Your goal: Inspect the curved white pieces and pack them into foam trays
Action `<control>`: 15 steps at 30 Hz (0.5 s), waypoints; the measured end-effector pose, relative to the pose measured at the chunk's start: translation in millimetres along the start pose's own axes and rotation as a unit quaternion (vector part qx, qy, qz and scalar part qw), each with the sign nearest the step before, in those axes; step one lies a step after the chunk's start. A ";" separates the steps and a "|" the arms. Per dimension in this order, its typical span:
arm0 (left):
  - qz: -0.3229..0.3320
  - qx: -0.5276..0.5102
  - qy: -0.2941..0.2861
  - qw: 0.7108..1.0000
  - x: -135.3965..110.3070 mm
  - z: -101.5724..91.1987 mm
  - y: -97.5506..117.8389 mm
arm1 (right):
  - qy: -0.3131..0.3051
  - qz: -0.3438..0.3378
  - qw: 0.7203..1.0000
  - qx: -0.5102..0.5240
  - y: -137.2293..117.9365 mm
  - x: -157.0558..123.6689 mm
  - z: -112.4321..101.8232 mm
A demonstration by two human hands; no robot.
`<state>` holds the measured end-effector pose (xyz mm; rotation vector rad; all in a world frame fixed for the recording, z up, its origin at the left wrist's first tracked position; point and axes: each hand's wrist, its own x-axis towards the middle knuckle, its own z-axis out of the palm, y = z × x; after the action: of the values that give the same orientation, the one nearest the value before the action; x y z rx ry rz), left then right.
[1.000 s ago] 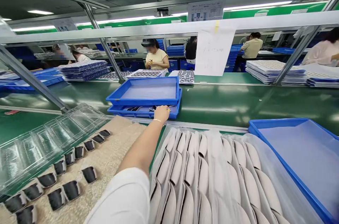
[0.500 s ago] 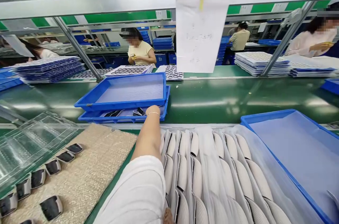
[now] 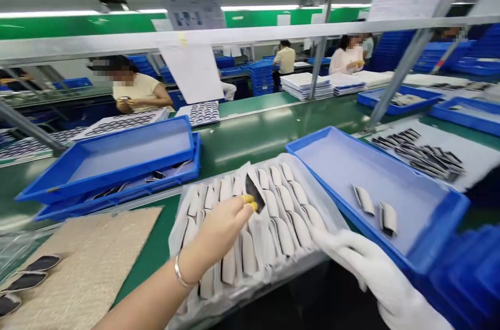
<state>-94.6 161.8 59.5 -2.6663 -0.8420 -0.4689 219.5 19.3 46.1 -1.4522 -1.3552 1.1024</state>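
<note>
My left hand [image 3: 228,218], with yellow finger covers and a bracelet, pinches a dark curved piece [image 3: 254,193] by its lower end. It holds the piece tilted above a lined tray [image 3: 253,288] packed with rows of beige, ribbed curved pieces [image 3: 275,236] between white sheets. My right hand [image 3: 359,252] wears a white glove and is a little blurred. Its fingers stretch toward the tray's right edge, apparently touching the liner there, and I see nothing in them. Two similar pieces [image 3: 375,210] lie in the blue tray to the right.
Two stacked blue trays [image 3: 117,158] stand at the left, the lower one holding dark pieces. A beige mat [image 3: 105,252] carries several dark pieces. Metal posts [image 3: 406,54] and a hanging paper [image 3: 191,72] rise beyond. Dark pieces lie on a white sheet [image 3: 476,148]; people sit across.
My left hand has come back from the lower blue tray to the lined tray, now with a dark curved piece. My gloved right hand has come into view. The view has swung right.
</note>
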 end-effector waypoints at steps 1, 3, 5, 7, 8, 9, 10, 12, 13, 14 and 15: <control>0.045 -0.023 0.011 0.999 4.1 -8.9 25.5 | -0.009 -0.027 0.999 -0.018 -5.3 1.6 5.9; 0.077 -0.064 -0.009 0.995 11.9 -23.5 69.1 | -0.024 -0.098 0.992 -0.082 -9.4 5.3 16.9; 0.094 -0.093 -0.027 0.991 16.4 -32.3 102.8 | -0.009 -0.139 0.982 -0.130 -5.6 2.9 23.8; 0.109 -0.113 -0.014 0.987 16.0 -35.5 127.6 | 0.016 -0.155 0.974 -0.163 2.2 -8.1 25.5; 0.111 -0.122 0.000 0.986 14.4 -35.5 137.3 | 0.026 -0.158 0.972 -0.171 6.0 -15.8 24.8; 0.110 -0.131 0.013 0.985 12.2 -34.9 145.5 | 0.033 -0.162 0.971 -0.173 9.2 -24.0 23.2; 0.105 -0.138 0.025 0.984 9.8 -34.0 152.6 | 0.034 -0.165 0.971 -0.170 11.7 -31.8 21.2; 0.091 -0.151 0.042 0.983 5.7 -31.4 164.0 | 0.032 -0.168 0.972 -0.161 14.3 -44.2 16.7; 0.082 -0.158 0.047 0.983 4.2 -30.1 168.6 | 0.032 -0.167 0.973 -0.159 14.8 -48.2 14.7; 0.075 -0.165 0.053 0.982 3.1 -28.7 172.6 | 0.035 -0.164 0.973 -0.160 15.2 -50.9 13.1; 0.070 -0.176 0.059 0.980 2.2 -27.4 176.2 | 0.041 -0.160 0.972 -0.167 15.5 -52.7 12.0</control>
<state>6.1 14.8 52.0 -2.9517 -0.5745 -0.7967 210.5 -34.1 30.9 -1.4252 -1.7034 0.6218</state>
